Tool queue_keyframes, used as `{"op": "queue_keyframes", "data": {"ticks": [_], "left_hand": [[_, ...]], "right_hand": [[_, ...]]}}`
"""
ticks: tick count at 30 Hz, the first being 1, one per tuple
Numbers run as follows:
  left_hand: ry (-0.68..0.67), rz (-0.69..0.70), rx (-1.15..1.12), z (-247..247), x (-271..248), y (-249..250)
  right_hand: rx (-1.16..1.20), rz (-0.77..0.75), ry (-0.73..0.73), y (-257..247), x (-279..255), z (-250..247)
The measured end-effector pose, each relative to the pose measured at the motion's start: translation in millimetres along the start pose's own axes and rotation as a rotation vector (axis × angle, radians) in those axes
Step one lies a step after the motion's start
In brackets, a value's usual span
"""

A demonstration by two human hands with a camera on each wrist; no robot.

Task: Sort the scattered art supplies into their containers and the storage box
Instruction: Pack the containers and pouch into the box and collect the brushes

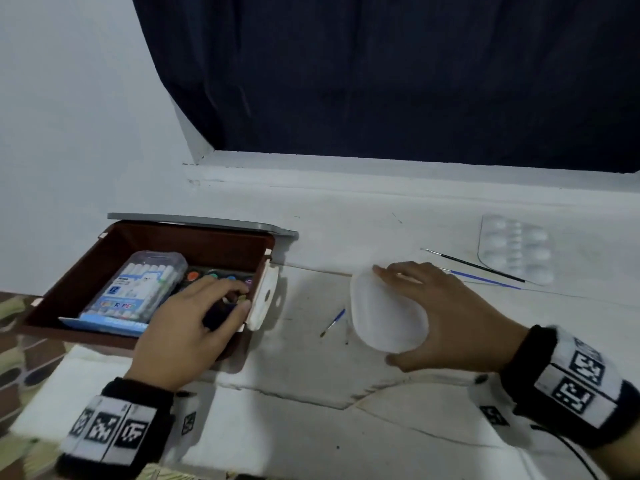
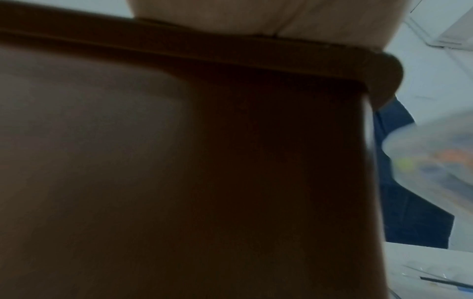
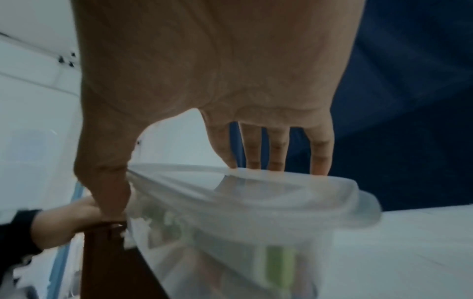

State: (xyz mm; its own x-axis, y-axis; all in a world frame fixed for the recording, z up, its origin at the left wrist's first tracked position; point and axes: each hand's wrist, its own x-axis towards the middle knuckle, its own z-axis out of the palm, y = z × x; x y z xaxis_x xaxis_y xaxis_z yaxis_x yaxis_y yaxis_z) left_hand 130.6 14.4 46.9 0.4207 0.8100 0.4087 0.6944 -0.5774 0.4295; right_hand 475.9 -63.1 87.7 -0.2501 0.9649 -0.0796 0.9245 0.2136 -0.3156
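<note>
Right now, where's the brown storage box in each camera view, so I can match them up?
Head: the box sits left of centre, left hand over its near right corner.
Left wrist: its outer wall fills most of the frame.
Right wrist: a corner at bottom left.
Shared landmark: the translucent tub, at right in left wrist, lower centre in right wrist.

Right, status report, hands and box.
Left hand in box on paint set. Right hand gripping tub. Brushes still out.

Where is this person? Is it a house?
Probably a room at home: a white ledge under a dark blue curtain, with a patterned cloth beside the storage box.
</note>
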Motion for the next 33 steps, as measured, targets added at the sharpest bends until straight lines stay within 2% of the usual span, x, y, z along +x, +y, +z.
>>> {"op": "queue_keyframes", "data": {"ticks": [3, 6, 10, 14, 17, 23, 26, 29, 33], "left_hand": [[0.125, 0.034, -0.031, 2.0, -2.2, -1.9], [0.243, -0.030, -0.160, -5.8, -3.5, -5.1], [0.273, -0.089, -0.280, -30.1, -7.6, -31.2], [0.246, -0.075, -0.176, -65.8, -10.1, -78.7], [0.196, -0.077, -0.117, -88.3, -6.7, -112.4], [0.054, -0.105, -0.182, -92.0, -6.6, -148.2], [-0.003, -0.096, -0.134, -88.0, -7.7, -152.4], [-0.060, -0.070, -0.128, -88.6, -6.8, -153.0], [-0.104, -0.068, -0.133, -91.8, -7.3, -156.1]], "right_hand": [[0.078, -0.074, 0.099, -38.0, 15.6, -15.5], [0.126, -0.128, 0.162, -72.0, 36.9, -26.9], [0.107, -0.202, 0.184, -114.5, 71.3, -31.1], [0.082, -0.267, 0.164, -158.4, 105.7, -27.4], [-0.024, -0.306, 0.131, -188.3, 134.0, -20.9], [-0.310, -0.310, 0.030, -219.3, 172.5, 7.6], [-0.461, -0.252, -0.063, -219.0, 182.2, 29.0], [-0.490, -0.140, -0.153, -216.5, 184.7, 46.4], [-0.510, -0.020, -0.133, -205.0, 183.5, 60.5]]}}
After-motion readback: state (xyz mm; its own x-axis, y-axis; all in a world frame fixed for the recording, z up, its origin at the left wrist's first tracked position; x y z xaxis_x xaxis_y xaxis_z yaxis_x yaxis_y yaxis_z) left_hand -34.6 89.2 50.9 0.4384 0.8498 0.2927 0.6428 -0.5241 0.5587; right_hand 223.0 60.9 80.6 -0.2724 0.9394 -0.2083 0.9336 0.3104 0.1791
